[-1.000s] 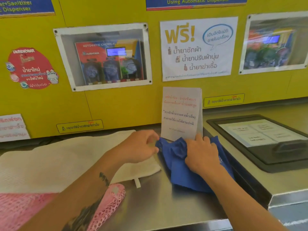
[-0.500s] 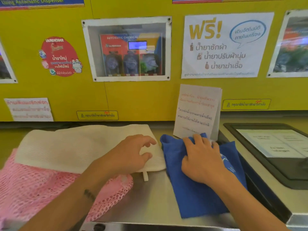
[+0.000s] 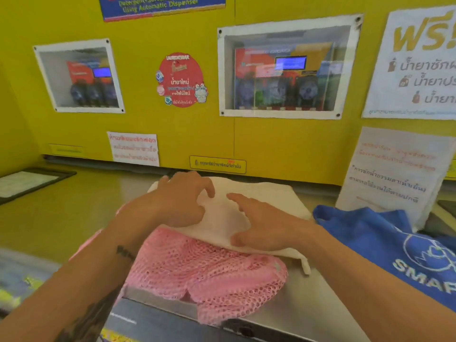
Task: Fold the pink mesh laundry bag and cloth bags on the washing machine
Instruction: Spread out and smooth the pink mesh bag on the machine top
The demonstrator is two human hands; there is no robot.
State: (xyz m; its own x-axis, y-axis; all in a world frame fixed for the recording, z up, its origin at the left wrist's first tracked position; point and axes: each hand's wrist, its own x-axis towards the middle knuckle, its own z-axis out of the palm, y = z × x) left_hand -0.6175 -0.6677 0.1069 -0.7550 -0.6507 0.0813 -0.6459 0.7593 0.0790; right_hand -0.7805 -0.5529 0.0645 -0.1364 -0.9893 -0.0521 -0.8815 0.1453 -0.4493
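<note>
A white cloth bag [image 3: 259,193] lies flat on the washing machine top [image 3: 303,299], partly covering the pink mesh laundry bag [image 3: 204,270], which spreads toward the front edge. My left hand [image 3: 180,201] rests on the white bag's far left part with fingers curled and apart. My right hand [image 3: 261,225] lies on its near right part, fingers spread, holding nothing. A blue cloth bag [image 3: 385,245] with white lettering lies folded to the right, apart from both hands.
A paper notice [image 3: 394,176] leans against the yellow wall [image 3: 197,134] behind the blue bag. Dispenser windows [image 3: 286,70] are set into the wall. A dark-framed lid [image 3: 29,181] sits at far left.
Both hands left the blue bag and moved left onto the white cloth bag. The view has swung left, so the blue bag now lies at the right edge.
</note>
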